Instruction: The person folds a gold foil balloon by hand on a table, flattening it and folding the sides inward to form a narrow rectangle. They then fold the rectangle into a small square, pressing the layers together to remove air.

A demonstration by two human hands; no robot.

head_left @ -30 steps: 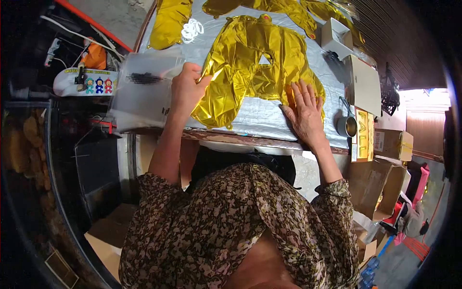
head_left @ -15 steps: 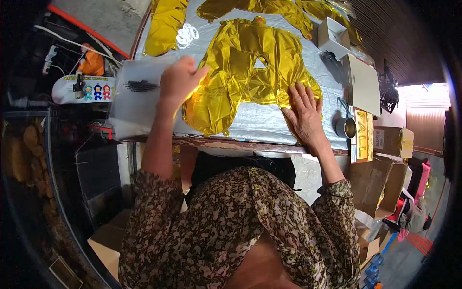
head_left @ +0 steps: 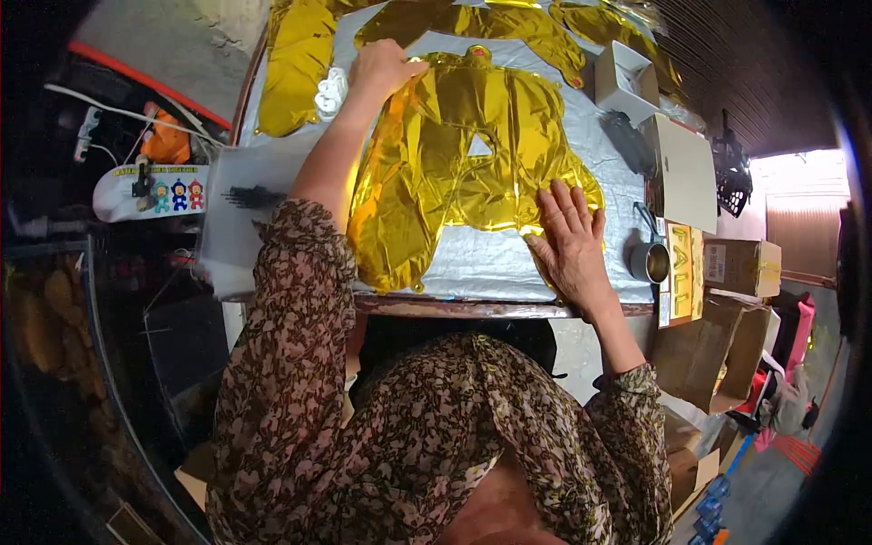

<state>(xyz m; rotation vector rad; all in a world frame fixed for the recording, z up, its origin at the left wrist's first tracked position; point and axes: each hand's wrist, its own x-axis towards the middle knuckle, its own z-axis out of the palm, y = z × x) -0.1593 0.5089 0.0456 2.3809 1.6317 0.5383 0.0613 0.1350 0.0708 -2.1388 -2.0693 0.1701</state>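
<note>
A gold foil balloon (head_left: 477, 195) shaped like the letter A lies flat on the silver-covered table (head_left: 490, 263), its small triangular hole showing the cover below. At the balloon's upper left corner is my left hand (head_left: 377, 73), with fingers curled under and the thumb pointing right against the foil edge. What those fingers hold, if anything, is hidden. My right hand (head_left: 574, 245) rests flat with fingers stretched out on the lower end of the balloon's right leg. Just left of my left wrist sits a bundle of white cord (head_left: 331, 94).
More gold foil balloons (head_left: 300, 68) lie along the table's far and left sides. On the right are an open white box (head_left: 627, 82), a metal cup (head_left: 649, 262) and a yellow-lettered pack (head_left: 681, 272). Clear plastic (head_left: 250, 236) covers the left corner. Cardboard boxes (head_left: 704, 350) stand at right.
My left hand has moved up from beside the balloon's left leg to its upper corner. My right hand stays on the right leg. The whole view has shifted slightly.
</note>
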